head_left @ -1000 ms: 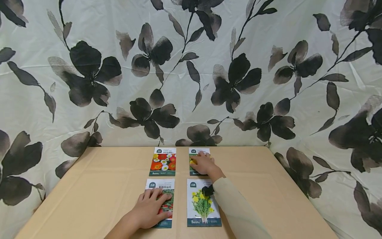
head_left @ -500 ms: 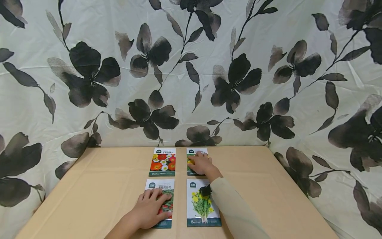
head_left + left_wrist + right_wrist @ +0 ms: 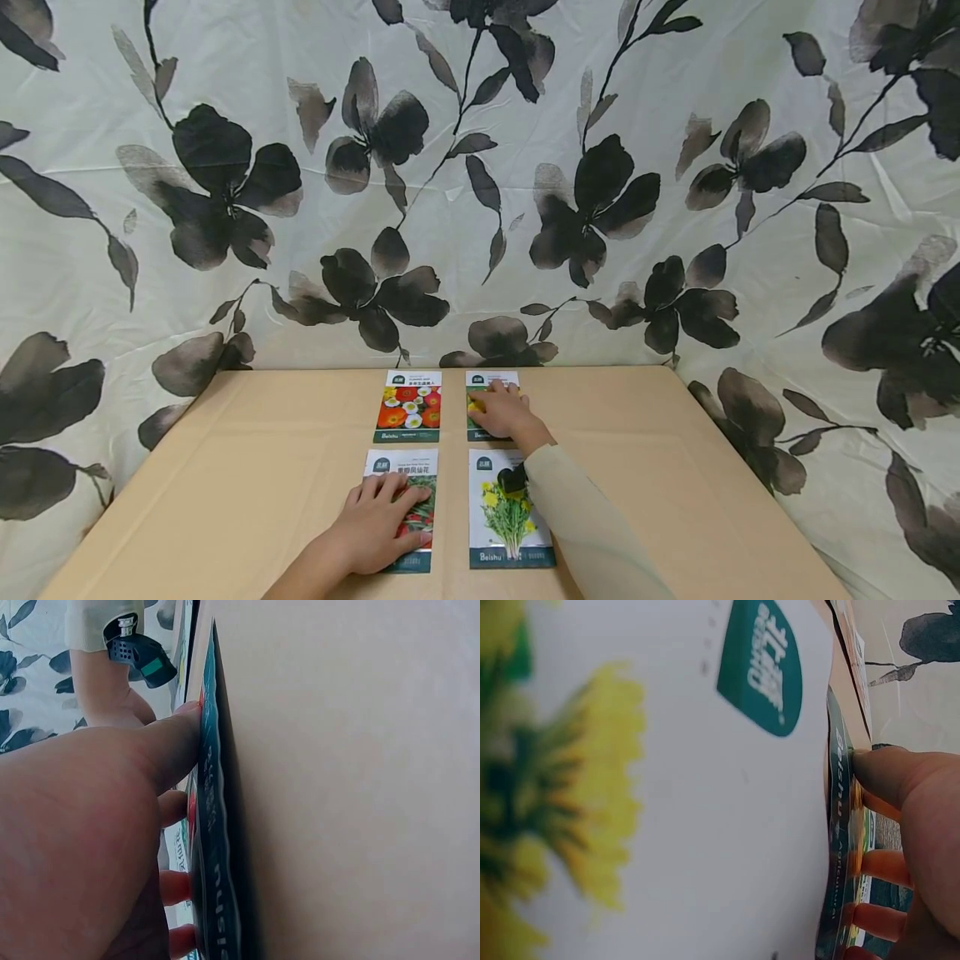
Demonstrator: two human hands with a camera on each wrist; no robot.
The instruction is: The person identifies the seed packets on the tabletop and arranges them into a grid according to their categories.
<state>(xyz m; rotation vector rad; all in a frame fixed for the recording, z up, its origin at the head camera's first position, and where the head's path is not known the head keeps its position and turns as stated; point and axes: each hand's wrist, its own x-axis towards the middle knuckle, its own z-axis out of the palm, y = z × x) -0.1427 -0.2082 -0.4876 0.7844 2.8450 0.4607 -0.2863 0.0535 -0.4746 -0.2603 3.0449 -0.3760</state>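
Spread fingers of my left hand (image 3: 378, 525) rest on the near-left seed packet (image 3: 411, 562), a white one with red flowers and a dark teal band. In the left wrist view, thumb and fingertips press on that packet's face (image 3: 217, 847). My right hand (image 3: 504, 412) lies on the far-right seed packet (image 3: 480, 432), covering much of its picture. Seen from the right wrist, the fingertips touch that packet (image 3: 838, 825) from above. Below that hand, partly under the sleeve, is the near-right packet (image 3: 495, 525) with yellow flowers.
A far-left packet (image 3: 408, 407) shows red, orange and white flowers. All packets lie in two rows on a light wooden-toned table (image 3: 247, 483). Behind the table hangs a white cloth (image 3: 480, 233) with dark flowers. A small black camera (image 3: 513, 478) sits on the right wrist.
My right hand has slid the far-right packet a little to the left, closer to the far-left one. The left hand stays in place on its packet.
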